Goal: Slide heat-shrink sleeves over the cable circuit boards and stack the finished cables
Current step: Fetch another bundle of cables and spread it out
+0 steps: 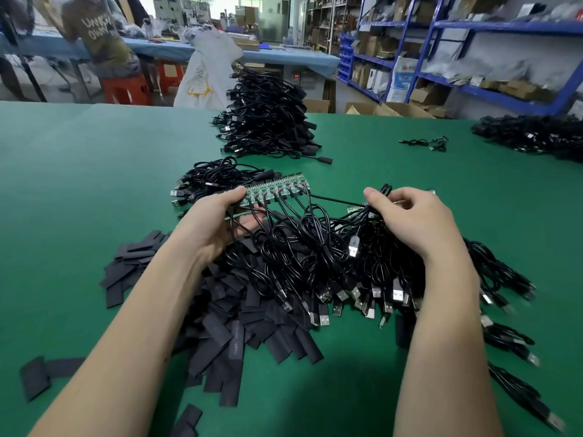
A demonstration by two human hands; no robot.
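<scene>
Black sleeve (236,342) marked "TUBE"

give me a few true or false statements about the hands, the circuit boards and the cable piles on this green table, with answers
1. The left hand grips a strip of joined green circuit boards with cables hanging from it. True.
2. The right hand lies flat and empty on the table. False: its fingers curl round a bunch of black cables.
3. A heap of flat black sleeves lies under the left forearm. True.
4. The tall stack of cables at the far edge stands to the right of both hands. False: it is beyond the left hand, near the middle of the table.
5. The table is red. False: it is green.
</scene>
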